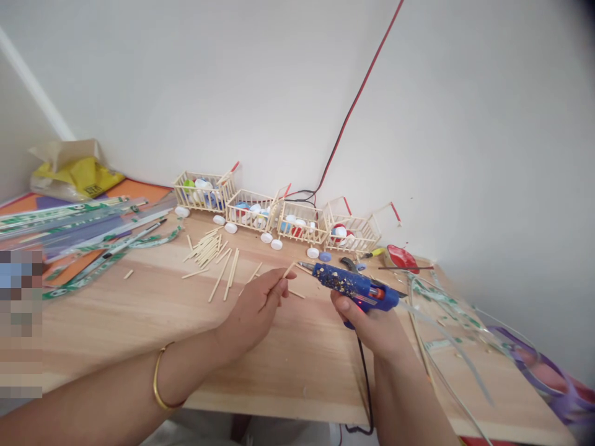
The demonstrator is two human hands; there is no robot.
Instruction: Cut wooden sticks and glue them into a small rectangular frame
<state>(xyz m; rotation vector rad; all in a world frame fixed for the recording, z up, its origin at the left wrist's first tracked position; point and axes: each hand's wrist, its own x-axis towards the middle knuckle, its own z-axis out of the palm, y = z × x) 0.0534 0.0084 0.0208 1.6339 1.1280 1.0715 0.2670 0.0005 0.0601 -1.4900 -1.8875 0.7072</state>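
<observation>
My right hand (360, 313) is wrapped round the grip of a blue hot glue gun (357, 286), which points left. Dark and gold specks cover the gun's front half, and a clear glue stick trails from its rear. Pinched in my left hand (260, 303) is a short wooden stick (289, 270), its tip close to the gun's nozzle; whether they touch I cannot tell. A few more wooden sticks (231, 275) lie on the table just left of that hand, beside a loose pile of short sticks (207, 249).
Several small stick-built carts (253, 210) with bottle-cap wheels and caps inside line the wall. Packets of glue sticks or strips (93, 226) and a yellow bag (88, 176) lie left. A red item (402, 258) and purple tape rolls (534, 365) are right. The gun's black cord (365, 378) hangs over the table's front edge.
</observation>
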